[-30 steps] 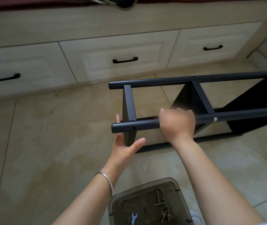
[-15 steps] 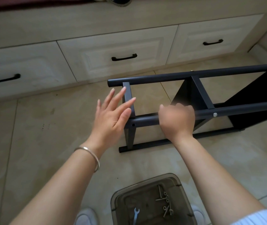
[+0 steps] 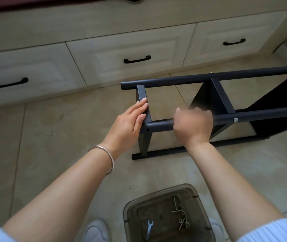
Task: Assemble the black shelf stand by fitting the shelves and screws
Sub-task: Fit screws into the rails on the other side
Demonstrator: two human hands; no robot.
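Black shelf stand [image 3: 214,102] lies on its side on a beige tiled floor [image 3: 55,137], in front of a row of pale wooden drawers [image 3: 127,48] with black handles. Its round poles run left to right, joined by flat cross bars, with dark shelf panels toward the right edge of the view. The right hand [image 3: 192,125] is curled over the nearest pole [image 3: 158,127], gripping it from above; the hand looks slightly blurred. The left hand [image 3: 130,124] rests with straight fingers laid flat along the end cross bar [image 3: 143,102], thumb beside the joint where the bar meets the pole. A silver bangle [image 3: 108,158] circles the left wrist. A small hole shows in the pole just below that joint, and a silver screw head [image 3: 235,120] sits further right on the same pole. Close to the person, a clear brown plastic tub [image 3: 130,215] holds a small wrench [image 3: 149,228] and loose screws [image 3: 181,213]. White shoes [image 3: 95,231] show beside the tub.
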